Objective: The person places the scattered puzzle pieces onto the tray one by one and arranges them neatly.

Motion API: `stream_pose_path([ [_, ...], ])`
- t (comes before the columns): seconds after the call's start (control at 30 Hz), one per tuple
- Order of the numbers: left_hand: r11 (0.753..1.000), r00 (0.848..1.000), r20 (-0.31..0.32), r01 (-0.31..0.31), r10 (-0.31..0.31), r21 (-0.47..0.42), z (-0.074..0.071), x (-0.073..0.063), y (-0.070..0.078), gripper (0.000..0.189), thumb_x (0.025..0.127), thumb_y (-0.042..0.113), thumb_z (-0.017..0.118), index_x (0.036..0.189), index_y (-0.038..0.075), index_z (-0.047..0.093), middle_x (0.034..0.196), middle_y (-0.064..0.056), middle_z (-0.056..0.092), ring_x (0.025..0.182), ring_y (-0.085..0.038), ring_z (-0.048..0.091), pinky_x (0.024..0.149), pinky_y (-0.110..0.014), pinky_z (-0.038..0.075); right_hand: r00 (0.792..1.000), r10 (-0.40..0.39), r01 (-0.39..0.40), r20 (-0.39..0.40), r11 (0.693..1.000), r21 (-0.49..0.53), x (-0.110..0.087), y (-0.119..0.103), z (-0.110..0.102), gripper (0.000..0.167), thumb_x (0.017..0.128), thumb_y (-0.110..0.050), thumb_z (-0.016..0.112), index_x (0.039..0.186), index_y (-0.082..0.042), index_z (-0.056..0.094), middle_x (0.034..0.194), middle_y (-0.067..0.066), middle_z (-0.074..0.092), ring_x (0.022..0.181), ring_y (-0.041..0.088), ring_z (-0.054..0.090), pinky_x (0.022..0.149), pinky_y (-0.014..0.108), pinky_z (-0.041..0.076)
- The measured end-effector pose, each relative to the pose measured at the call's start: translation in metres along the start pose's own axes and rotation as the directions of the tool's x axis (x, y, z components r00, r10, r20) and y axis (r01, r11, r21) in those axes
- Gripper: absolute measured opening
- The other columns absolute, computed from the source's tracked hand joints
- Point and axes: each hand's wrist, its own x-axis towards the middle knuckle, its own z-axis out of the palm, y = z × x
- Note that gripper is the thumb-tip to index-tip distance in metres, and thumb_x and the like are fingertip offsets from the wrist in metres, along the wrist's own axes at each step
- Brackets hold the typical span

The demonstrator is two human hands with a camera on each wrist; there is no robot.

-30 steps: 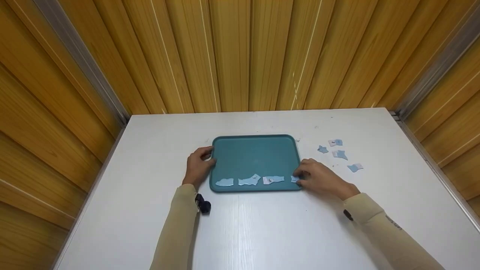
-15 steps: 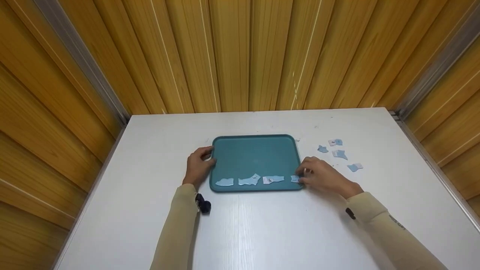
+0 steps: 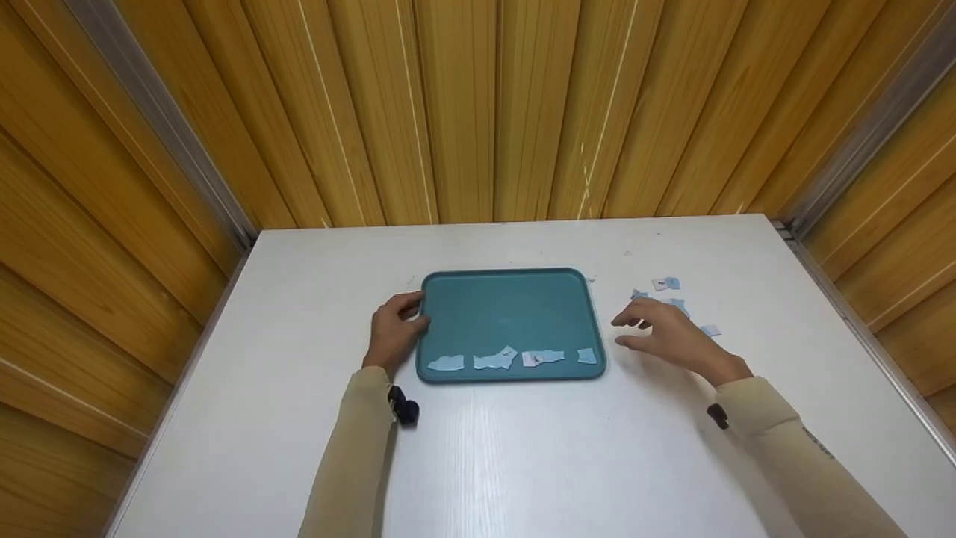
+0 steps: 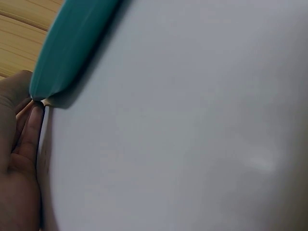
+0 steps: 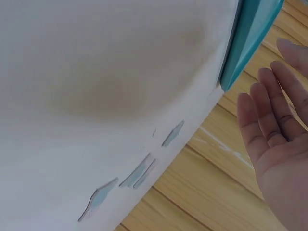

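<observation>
A teal tray (image 3: pixel 511 314) lies on the white table, with a row of several light-blue, jagged flat pieces (image 3: pixel 494 359) along its near edge. At the row's right end sits a small blue piece (image 3: pixel 587 356) by the tray's corner. My left hand (image 3: pixel 394 329) holds the tray's left rim, thumb at the edge and fingers bent beside it. In the left wrist view, fingertips meet the tray's rim (image 4: pixel 72 48). My right hand (image 3: pixel 665 332) hovers right of the tray, thumb and fingers apart with nothing between them; its palm shows in the right wrist view.
More light-blue and white pieces (image 3: pixel 666 284) lie on the table (image 3: pixel 523 463) right of the tray, some partly hidden by the right hand. The right wrist view shows several pieces, including one (image 5: pixel 136 172) near the table edge. Wood-look panels (image 3: pixel 463 112) enclose the back and sides.
My right hand has let go of the small blue piece at the tray's right corner and moved right, towards the loose pieces. The left hand stays at the tray's rim.
</observation>
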Motion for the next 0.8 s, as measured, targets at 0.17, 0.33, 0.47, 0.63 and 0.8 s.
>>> stream_pose_path([
  [0.17,1.000,1.000,-0.002,0.007,-0.007,-0.006,0.000,0.000,0.000,0.048,0.092,-0.003,0.075,0.139,0.006,0.068,0.136,-0.010,0.067,0.127,-0.023,0.062,0.111,-0.036,0.050,0.999,0.024,-0.024,-0.026,1.000,0.001,-0.003,0.005,-0.016,0.028,0.093,-0.005,0.081,0.119,0.001,0.074,0.117,0.018,0.072,0.109,0.039,0.068,0.096,0.056,0.058],
  [0.33,1.000,1.000,-0.003,0.021,-0.021,-0.001,0.000,0.000,0.000,0.048,0.093,-0.001,0.076,0.139,0.008,0.068,0.136,-0.007,0.067,0.126,-0.022,0.062,0.111,-0.036,0.050,0.995,0.080,-0.080,-0.058,0.997,0.007,-0.010,0.015,-0.031,0.028,0.094,-0.006,0.080,0.121,0.000,0.073,0.120,0.018,0.071,0.112,0.038,0.068,0.100,0.057,0.057],
  [0.47,1.000,1.000,0.001,0.028,-0.028,-0.002,0.000,-0.001,0.000,0.048,0.093,-0.001,0.075,0.140,0.008,0.068,0.137,-0.007,0.067,0.127,-0.022,0.061,0.112,-0.037,0.049,0.987,0.136,-0.135,-0.082,0.991,0.010,-0.017,0.028,-0.040,0.029,0.097,-0.008,0.078,0.124,0.000,0.072,0.123,0.018,0.069,0.115,0.039,0.066,0.100,0.056,0.057],
  [0.63,0.999,0.999,0.003,0.035,-0.034,-0.006,0.001,-0.001,0.000,0.048,0.093,0.000,0.075,0.140,0.009,0.068,0.138,-0.007,0.066,0.127,-0.022,0.061,0.112,-0.038,0.049,0.972,0.212,-0.210,-0.097,0.977,0.024,-0.027,0.042,-0.049,0.030,0.099,-0.012,0.077,0.126,-0.001,0.072,0.126,0.020,0.067,0.119,0.043,0.064,0.096,0.054,0.059],
  [0.8,1.000,1.000,-0.001,-0.005,0.005,-0.002,0.000,0.000,0.000,0.048,0.092,-0.004,0.075,0.139,0.005,0.068,0.138,-0.010,0.067,0.128,-0.024,0.062,0.111,-0.036,0.050,0.966,0.233,-0.233,-0.110,0.972,0.017,-0.034,0.057,-0.055,0.031,0.099,-0.010,0.076,0.128,0.002,0.071,0.129,0.021,0.066,0.121,0.044,0.063,0.103,0.059,0.053],
])
